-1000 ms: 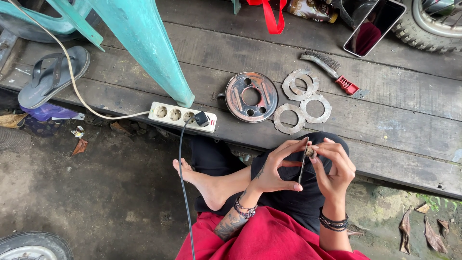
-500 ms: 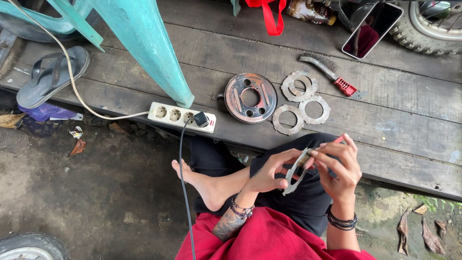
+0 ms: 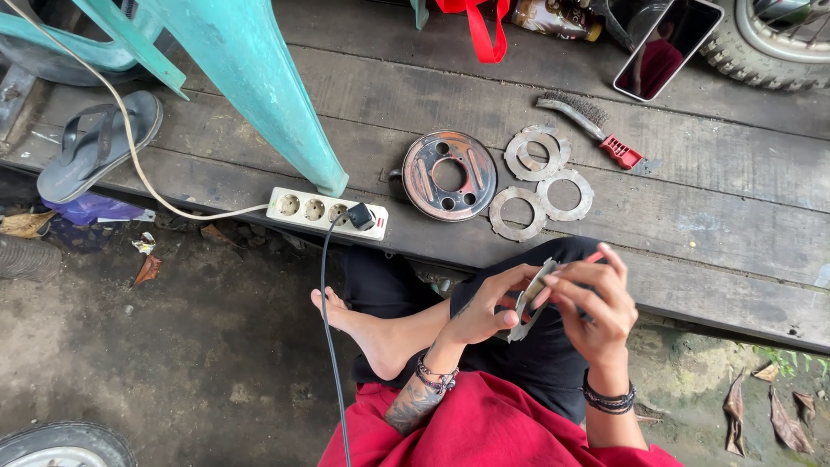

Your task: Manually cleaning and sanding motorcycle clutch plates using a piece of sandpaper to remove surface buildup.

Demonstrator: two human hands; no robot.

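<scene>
My left hand (image 3: 484,307) and my right hand (image 3: 596,303) together hold a thin grey metal ring plate (image 3: 529,303) edge-on over my lap. The left fingers pinch its lower edge; the right fingers cover its upper side, with a bit of red showing behind them. On the wooden platform (image 3: 709,216) just beyond lie three similar ring plates (image 3: 540,177) and a round rusty metal hub disc (image 3: 450,175).
A wire brush with a red handle (image 3: 596,128) lies right of the plates. A white power strip (image 3: 324,212) with a black plug and cord sits at the platform edge. A turquoise plastic chair leg (image 3: 259,78), a sandal (image 3: 95,143), a phone (image 3: 667,45) and a tyre (image 3: 769,39) are farther off.
The ring plate has turned in my hands from nearly upright to tilted, and my right hand has moved over its top side. The camera view shifted slightly.
</scene>
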